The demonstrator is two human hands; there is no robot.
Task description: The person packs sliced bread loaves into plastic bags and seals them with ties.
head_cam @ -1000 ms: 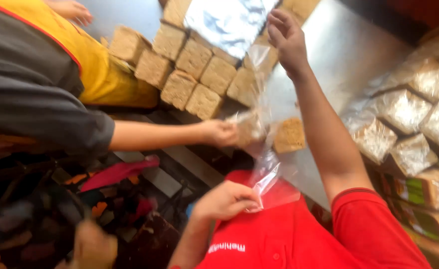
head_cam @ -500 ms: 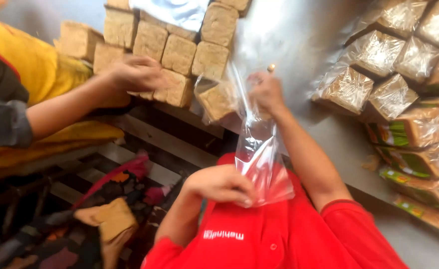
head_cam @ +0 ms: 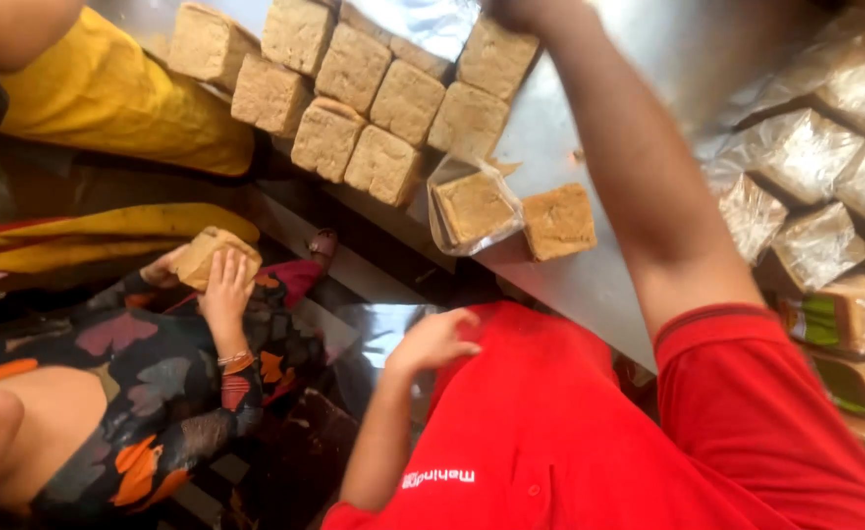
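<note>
Where it lies bagged, tan block in clear bag [head_cam: 474,208], square, crumbly-edged, beside bare block [head_cam: 558,221].

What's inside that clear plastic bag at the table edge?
The clear plastic bag holds one square tan bread block, seen face-on through the film. Whether anything lies behind it inside is hidden. An unbagged block sits right beside it.

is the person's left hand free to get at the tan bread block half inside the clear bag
Probably yes: the left hand is empty, open by the red shirt, and nothing lies between it and the bagged tan bread block at the steel table's edge.
</note>
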